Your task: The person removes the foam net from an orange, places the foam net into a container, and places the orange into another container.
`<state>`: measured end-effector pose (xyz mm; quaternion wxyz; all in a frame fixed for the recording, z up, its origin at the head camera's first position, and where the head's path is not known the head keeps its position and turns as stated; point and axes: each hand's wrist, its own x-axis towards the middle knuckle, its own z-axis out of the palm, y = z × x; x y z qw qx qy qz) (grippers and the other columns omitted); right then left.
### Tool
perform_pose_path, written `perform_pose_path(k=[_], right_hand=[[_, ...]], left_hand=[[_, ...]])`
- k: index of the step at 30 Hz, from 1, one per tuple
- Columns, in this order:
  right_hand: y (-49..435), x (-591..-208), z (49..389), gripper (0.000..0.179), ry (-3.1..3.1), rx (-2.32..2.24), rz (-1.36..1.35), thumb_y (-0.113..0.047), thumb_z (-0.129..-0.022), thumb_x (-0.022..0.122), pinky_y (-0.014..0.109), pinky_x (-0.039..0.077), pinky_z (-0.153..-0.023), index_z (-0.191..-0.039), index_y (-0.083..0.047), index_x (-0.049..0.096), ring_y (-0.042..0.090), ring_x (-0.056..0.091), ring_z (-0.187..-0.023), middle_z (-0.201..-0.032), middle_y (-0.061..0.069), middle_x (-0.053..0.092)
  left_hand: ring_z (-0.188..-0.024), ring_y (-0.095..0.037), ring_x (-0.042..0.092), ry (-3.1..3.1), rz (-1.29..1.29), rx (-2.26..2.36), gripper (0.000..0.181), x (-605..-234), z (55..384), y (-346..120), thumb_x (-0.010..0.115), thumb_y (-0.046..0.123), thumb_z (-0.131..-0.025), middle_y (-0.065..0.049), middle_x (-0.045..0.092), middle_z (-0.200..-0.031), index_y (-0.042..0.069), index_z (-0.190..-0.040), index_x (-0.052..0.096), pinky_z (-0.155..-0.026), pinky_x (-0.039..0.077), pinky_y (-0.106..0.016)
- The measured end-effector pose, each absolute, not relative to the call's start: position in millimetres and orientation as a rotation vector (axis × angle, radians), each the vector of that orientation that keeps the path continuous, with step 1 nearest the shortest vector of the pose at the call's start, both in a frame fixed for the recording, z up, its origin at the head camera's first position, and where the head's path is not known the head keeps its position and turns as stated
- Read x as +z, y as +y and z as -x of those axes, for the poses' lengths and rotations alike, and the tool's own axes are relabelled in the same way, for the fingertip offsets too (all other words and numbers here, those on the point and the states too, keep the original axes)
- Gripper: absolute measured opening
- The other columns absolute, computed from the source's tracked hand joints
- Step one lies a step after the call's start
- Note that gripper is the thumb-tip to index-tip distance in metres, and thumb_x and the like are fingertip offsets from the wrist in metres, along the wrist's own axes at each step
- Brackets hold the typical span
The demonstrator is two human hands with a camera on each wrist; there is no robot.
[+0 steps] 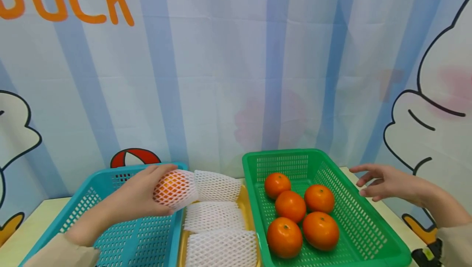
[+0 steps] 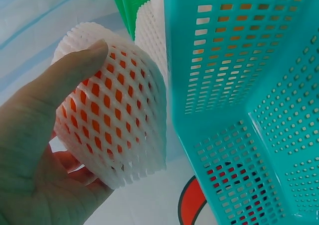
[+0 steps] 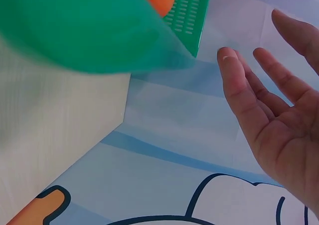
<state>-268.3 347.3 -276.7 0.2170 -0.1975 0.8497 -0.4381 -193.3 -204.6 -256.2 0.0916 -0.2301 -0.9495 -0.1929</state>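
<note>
My left hand [image 1: 141, 195] grips an orange in a white foam net sleeve [image 1: 176, 189], held above the right side of the blue basket [image 1: 134, 234]. In the left wrist view the thumb and fingers curl round the netted orange [image 2: 112, 110], whose skin shows through the mesh. My right hand [image 1: 398, 185] hangs by the outer edge of the green basket [image 1: 363, 213], fingers loosely bent and holding nothing. Several bare oranges [image 1: 290, 206] lie in that basket. The right wrist view shows the right hand [image 3: 279, 115] apart from the basket.
Between the two baskets stands a yellow tray [image 1: 244, 207] with several white foam net sleeves [image 1: 221, 246] lying in it. The baskets rest on a pale table [image 1: 37, 226]. Behind them hangs a striped curtain [image 1: 221, 74] with cartoon prints.
</note>
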Motion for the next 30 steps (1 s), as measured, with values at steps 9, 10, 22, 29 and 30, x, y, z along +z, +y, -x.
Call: perform_pose_path(k=[9,10,22,29,30], right_hand=[[335.4,-270.2,268.3,0.067,2.366,-1.202,0.582,-0.013,-0.092,0.057,0.042,0.050,-0.079,-0.143,0.008,0.019,0.031,0.058,-0.100,-0.123,0.027,0.045],[334.2,-269.6,268.3,0.066,2.367,-1.203,0.587,-0.013,-0.092,0.057,0.042,0.050,-0.079,-0.143,0.007,0.020,0.032,0.058,-0.101,-0.123,0.027,0.045],[318.4,-265.4,270.0,0.065,2.372,-1.198,0.656,-0.014,-0.091,0.058,0.041,0.050,-0.076,-0.142,0.006,0.024,0.033,0.058,-0.100,-0.122,0.025,0.047],[306.8,-262.2,270.8,0.062,2.380,-1.172,0.696,-0.014,-0.091,0.058,0.043,0.050,-0.075,-0.140,0.007,0.026,0.030,0.059,-0.096,-0.119,0.022,0.049],[305.1,-262.4,271.1,0.062,2.380,-1.170,0.699,-0.014,-0.091,0.058,0.043,0.050,-0.075,-0.140,0.007,0.027,0.029,0.059,-0.096,-0.119,0.022,0.049]], left_hand=[[-0.100,-0.023,0.050,-2.819,0.688,-0.564,0.079,-256.8,195.2,-195.0,0.081,0.036,-0.067,-0.007,0.052,-0.116,0.013,-0.133,0.044,-0.075,0.046,-0.038],[-0.100,-0.022,0.050,-2.818,0.689,-0.563,0.078,-256.7,195.2,-193.9,0.081,0.036,-0.067,-0.007,0.052,-0.116,0.013,-0.132,0.044,-0.075,0.046,-0.038],[-0.099,-0.020,0.051,-2.781,0.713,-0.556,0.079,-258.4,196.9,-182.5,0.082,0.028,-0.067,-0.006,0.052,-0.117,0.013,-0.134,0.043,-0.077,0.046,-0.039],[-0.100,-0.020,0.051,-2.789,0.704,-0.587,0.078,-258.9,196.5,-179.1,0.081,0.026,-0.067,-0.005,0.051,-0.118,0.015,-0.134,0.043,-0.077,0.046,-0.038],[-0.100,-0.020,0.051,-2.788,0.704,-0.589,0.078,-259.0,196.3,-178.9,0.081,0.026,-0.067,-0.004,0.051,-0.117,0.015,-0.134,0.043,-0.077,0.046,-0.038]])
